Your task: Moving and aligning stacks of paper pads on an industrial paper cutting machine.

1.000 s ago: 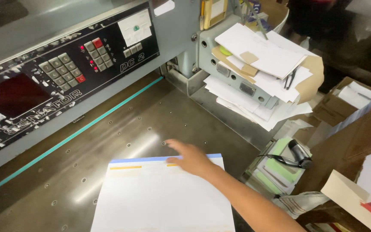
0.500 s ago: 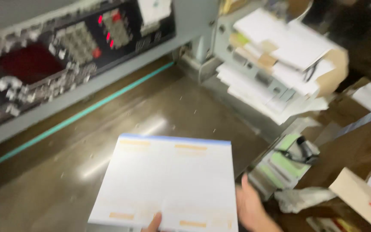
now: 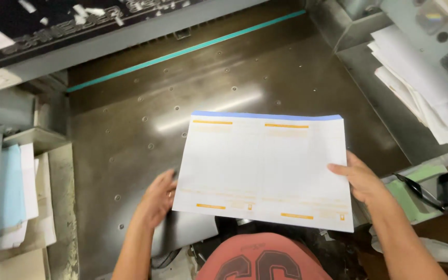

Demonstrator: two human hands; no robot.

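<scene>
While the person stands at the front edge of a paper cutter's steel table (image 3: 130,129), both hands hold a printed paper stack (image 3: 263,163), white with a blue band along its far edge and small orange bars near the top and bottom. How many sheets it has cannot be told from above.

The left hand (image 3: 156,199) meets the stack's near left corner. Its fingers are curled against the edge and partly tucked beneath, so the exact grip is hidden. The right hand (image 3: 361,179) takes the right edge, thumb lying on top and fingers out of sight below, which reads as a pinch.

The stack sits over the near half of the table, slightly skewed, with its near edge overhanging toward the person's red shirt (image 3: 255,259). Whether its far part rests on the steel or floats just above it is unclear. It lies well short of the teal line (image 3: 182,52) that runs across the table below the dark control panel (image 3: 53,18).

This looks like the handling stage, the paper gripped at both sides and not yet squared to anything. Any further move would call for an even grip on both edges, so that the sheets stay aligned and flat.

Loose paper piles (image 3: 421,88) crowd the right side, pale blue and white sheets (image 3: 16,192) sit at the left, and a black-handled tool (image 3: 444,189) lies near the right wrist.
</scene>
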